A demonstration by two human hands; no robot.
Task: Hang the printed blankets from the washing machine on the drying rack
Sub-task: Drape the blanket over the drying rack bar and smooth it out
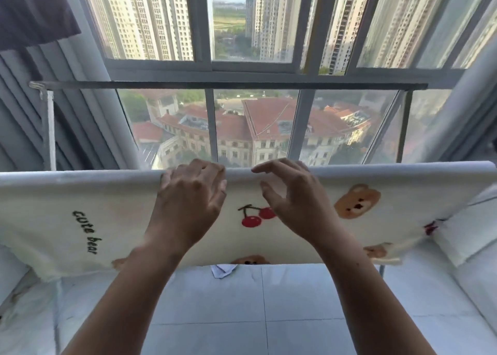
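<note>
A cream blanket (53, 193) hangs folded over a rail of the drying rack (228, 85). Its top fold runs straight across the view from the left edge to the far right. Its lower hem sags at the left and ends above the pale floor tiles (295, 314), where a small white tag (223, 270) dangles mid-hem.

The left hand (192, 193) lies on the top fold with its fingers bent over the edge. I cannot tell whether they clasp the cloth or only rest on it. The right hand (290, 193) is just beside it, fingers loosely curved and spread, thumb and forefinger apart, pinching nothing. Its forefinger tip sits at the fold line.

Beyond the fold there is open space up to the rack's dark upper bar, with the window (255, 128) behind. A dark cloth (32, 10) hangs at the upper left, and white fabric (470, 233) crowds the blanket's right end.

Black stitched letters on the blanket's left part read "cute bear" (86, 231). Red cherries (252, 217) and a brown bear face (356, 201) are printed near the hands.
</note>
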